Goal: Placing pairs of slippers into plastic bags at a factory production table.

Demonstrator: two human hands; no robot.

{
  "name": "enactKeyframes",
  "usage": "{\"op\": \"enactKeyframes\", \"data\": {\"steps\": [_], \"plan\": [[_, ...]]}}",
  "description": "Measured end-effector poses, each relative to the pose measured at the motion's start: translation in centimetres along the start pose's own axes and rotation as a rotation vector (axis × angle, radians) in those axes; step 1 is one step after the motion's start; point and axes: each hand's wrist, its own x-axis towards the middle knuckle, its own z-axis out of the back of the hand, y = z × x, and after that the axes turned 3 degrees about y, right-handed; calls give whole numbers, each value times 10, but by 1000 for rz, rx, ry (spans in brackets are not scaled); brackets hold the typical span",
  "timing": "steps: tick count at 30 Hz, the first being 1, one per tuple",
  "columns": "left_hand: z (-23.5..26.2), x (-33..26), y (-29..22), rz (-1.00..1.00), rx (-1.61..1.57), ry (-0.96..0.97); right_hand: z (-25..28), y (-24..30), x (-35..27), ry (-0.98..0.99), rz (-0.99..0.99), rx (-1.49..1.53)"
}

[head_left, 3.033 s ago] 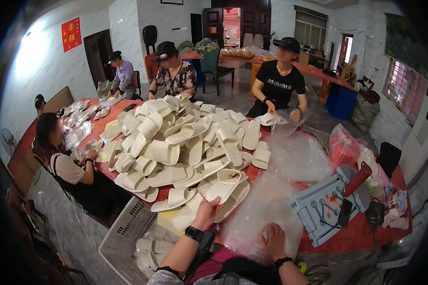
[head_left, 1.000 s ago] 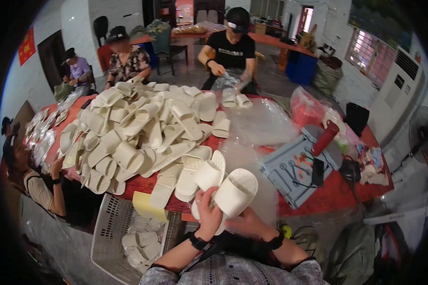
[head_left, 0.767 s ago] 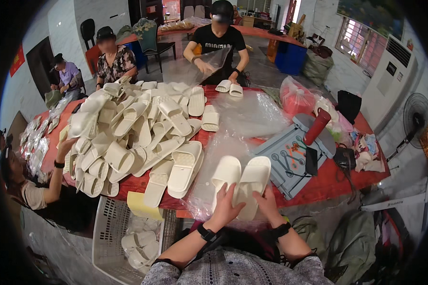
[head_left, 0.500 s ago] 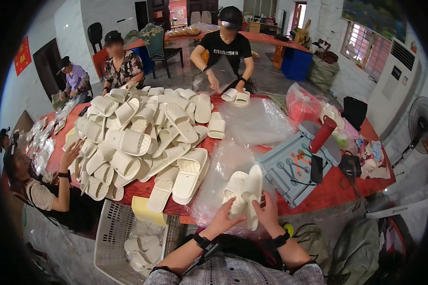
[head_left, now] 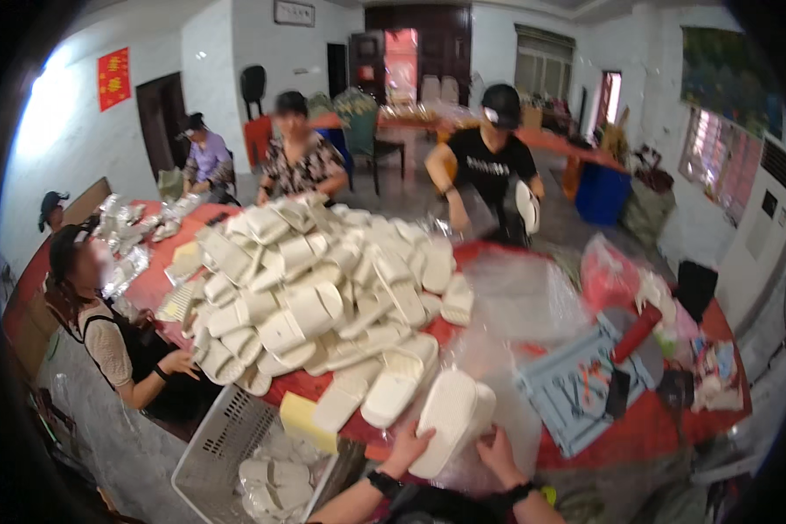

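Observation:
A pair of cream slippers (head_left: pixel 452 421), pressed together, is upright between my hands at the table's near edge, the sole of one showing. My left hand (head_left: pixel 408 450) grips their left side near the lower end. My right hand (head_left: pixel 500 456) has its fingers against the right side; part of its grip is hidden behind the slippers. Beneath and behind them lie clear plastic bags (head_left: pixel 520 297). Close by on the left are more loose slippers (head_left: pixel 399 381), at the edge of a large pile (head_left: pixel 301 319) of the same kind.
A grey plastic basket (head_left: pixel 203 450) with bagged slippers stands below the table's edge. On the right are a blue-grey tray (head_left: pixel 576 393) with small tools, a red cylinder (head_left: pixel 636 334), a pink bag (head_left: pixel 611 272) and cloths. Several people sit around the red table; one opposite holds a slipper (head_left: pixel 527 208).
The slippers have turned and now lie together with a sole showing; before, they were side by side. The person opposite has lifted a slipper. My view has tilted up and shifted.

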Motion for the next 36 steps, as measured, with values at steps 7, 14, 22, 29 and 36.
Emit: {"op": "enactKeyframes", "data": {"steps": [7,14,22,29,36], "plan": [[2,-28,-37,-113,459,-166,-17,67,7,108,-244,-26],[1,-26,-46,-206,589,-51,-23,58,15,13,-38,129],[3,-25,-75,-183,334,13,45,121,9,9,-16,-47],[-22,-45,-114,-309,268,5,42,110,-2,-189,141,87],[-19,-63,-136,-433,238,170,46,98,2,-177,364,22]]}}
